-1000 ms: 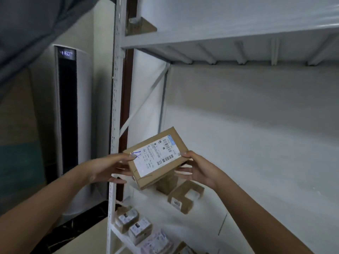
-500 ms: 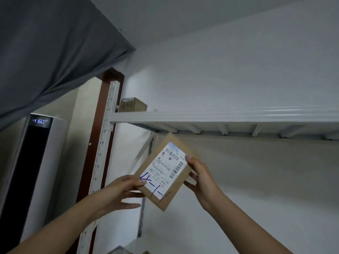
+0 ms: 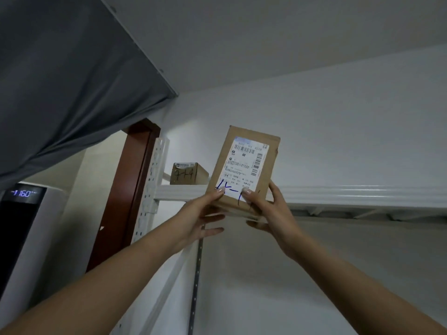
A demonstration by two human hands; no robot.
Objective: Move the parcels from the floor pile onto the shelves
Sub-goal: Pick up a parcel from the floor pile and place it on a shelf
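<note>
Compared with half a second ago, the parcel (image 3: 243, 169) is higher and turned from a diagonal tilt to nearly upright, its label facing the camera. Its lower edge is now level with the front lip of the top shelf (image 3: 350, 194), where before it hung below the shelf. The view has tipped up further; more ceiling shows, and the lower shelves seen a second ago are out of frame. Both thumbs have shifted onto the bottom of the label.

The parcel is a flat brown cardboard box, taller than wide. A white shipping label (image 3: 245, 165) covers most of the front face, with barcodes along the top and right side and small unreadable print. Blue pen marks, roughly "4-1", sit across the label's lower part.

Left hand (image 3: 204, 213) grasps the lower left corner, thumb on the front, fingers spread beneath. Right hand (image 3: 268, 211) grasps the lower right corner, thumb on the label, fingers behind and under. Most of the box stands above the two hands, so the grip is only at its bottom edge.

A second small box (image 3: 188, 174) with dark handwriting sits on the top shelf just left of the held parcel, near the white upright post (image 3: 154, 180). Grey fabric (image 3: 72, 68) hangs upper left; an air-conditioner display (image 3: 24, 193) glows at far left.
</note>
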